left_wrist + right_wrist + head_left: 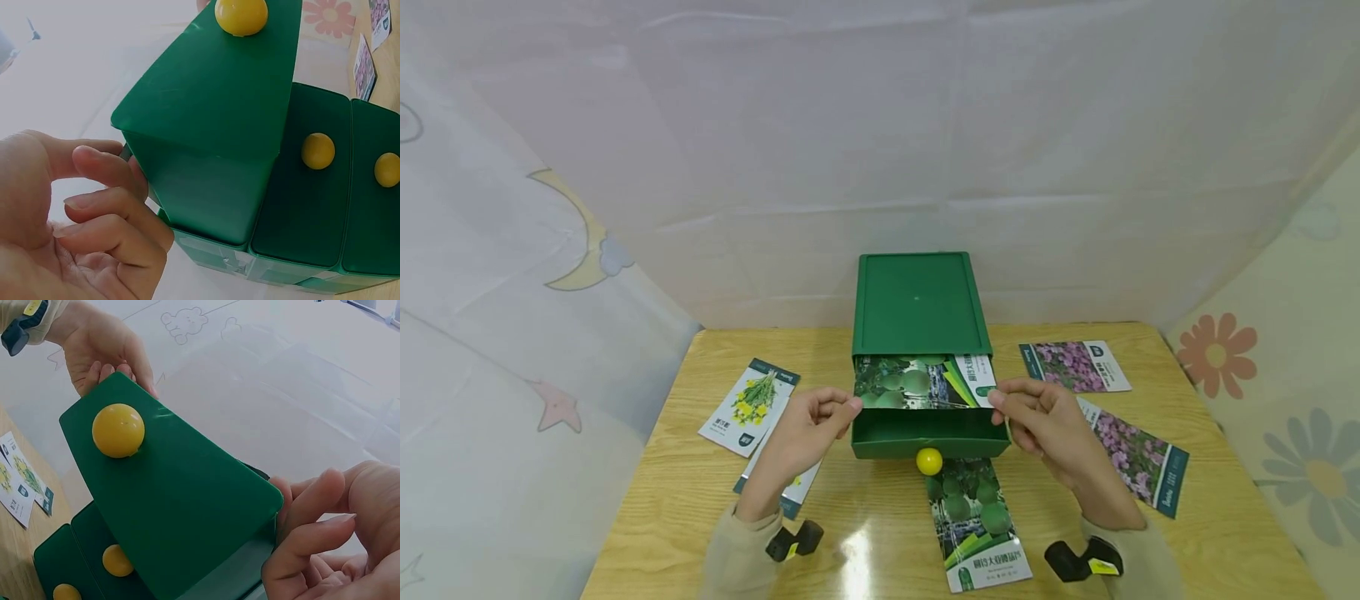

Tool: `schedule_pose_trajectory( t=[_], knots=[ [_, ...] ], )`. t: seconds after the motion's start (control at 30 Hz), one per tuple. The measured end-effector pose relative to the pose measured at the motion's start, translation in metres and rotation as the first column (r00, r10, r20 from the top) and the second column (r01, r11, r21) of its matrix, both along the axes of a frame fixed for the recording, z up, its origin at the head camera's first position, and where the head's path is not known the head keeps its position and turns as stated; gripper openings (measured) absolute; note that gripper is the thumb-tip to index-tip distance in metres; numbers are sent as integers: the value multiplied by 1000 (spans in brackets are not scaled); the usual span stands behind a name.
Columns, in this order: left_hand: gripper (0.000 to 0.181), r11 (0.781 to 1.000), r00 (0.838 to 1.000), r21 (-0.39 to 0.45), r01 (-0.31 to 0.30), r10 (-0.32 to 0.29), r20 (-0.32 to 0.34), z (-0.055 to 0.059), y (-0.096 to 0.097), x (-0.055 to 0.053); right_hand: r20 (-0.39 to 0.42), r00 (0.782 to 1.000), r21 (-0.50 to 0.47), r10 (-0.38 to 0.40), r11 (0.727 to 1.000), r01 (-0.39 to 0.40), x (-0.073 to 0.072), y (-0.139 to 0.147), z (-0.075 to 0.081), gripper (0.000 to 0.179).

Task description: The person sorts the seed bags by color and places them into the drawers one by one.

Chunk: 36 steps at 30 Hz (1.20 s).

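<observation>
A seed packet printed with round green fruit (910,383) lies crosswise over the pulled-out top drawer (887,449) of a green cabinet (917,304). At its left end my left hand (801,437) pinches the packet between thumb and fingers. My right hand (1052,421) pinches the opposite end, by the white label. Both hands are just outside the drawer's side walls. In the wrist views the drawer hides most of the packet; only a dark edge shows by the fingers. A yellow knob (119,430) sits on the drawer front.
A matching green-fruit packet (973,521) lies on the table before the drawer. Yellow-flower packets (752,407) overlap at left; two pink-flower packets (1075,367) lie at right. Two lower drawers (306,187) are closed. A pale cloth (910,167) hangs behind.
</observation>
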State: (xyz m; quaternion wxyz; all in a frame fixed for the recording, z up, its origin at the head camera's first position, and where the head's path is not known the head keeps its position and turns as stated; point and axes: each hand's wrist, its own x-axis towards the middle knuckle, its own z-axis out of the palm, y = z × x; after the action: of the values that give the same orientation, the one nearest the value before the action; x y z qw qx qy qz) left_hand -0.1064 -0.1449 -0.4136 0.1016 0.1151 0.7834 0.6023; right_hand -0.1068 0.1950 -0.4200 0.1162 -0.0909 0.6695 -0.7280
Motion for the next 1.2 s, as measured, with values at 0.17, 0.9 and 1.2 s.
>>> schedule_pose_trajectory(
  t=[0.17, 0.9, 1.2],
  knots=[
    [28, 1000, 1000, -1, 2, -2, -27, -2, 2, -5, -12, 1000, 24, 5, 1000, -4, -6, 1, -1, 31],
    [28, 994, 993, -78, -74, 66, -95, -4, 8, -23, -112, 985, 163, -127, 976, 145, -23, -5, -6, 41],
    [33, 992, 991, -86, -87, 78, -106, -4, 9, -25, -100, 978, 176, -182, 964, 197, -24, -8, -7, 42]
  ],
)
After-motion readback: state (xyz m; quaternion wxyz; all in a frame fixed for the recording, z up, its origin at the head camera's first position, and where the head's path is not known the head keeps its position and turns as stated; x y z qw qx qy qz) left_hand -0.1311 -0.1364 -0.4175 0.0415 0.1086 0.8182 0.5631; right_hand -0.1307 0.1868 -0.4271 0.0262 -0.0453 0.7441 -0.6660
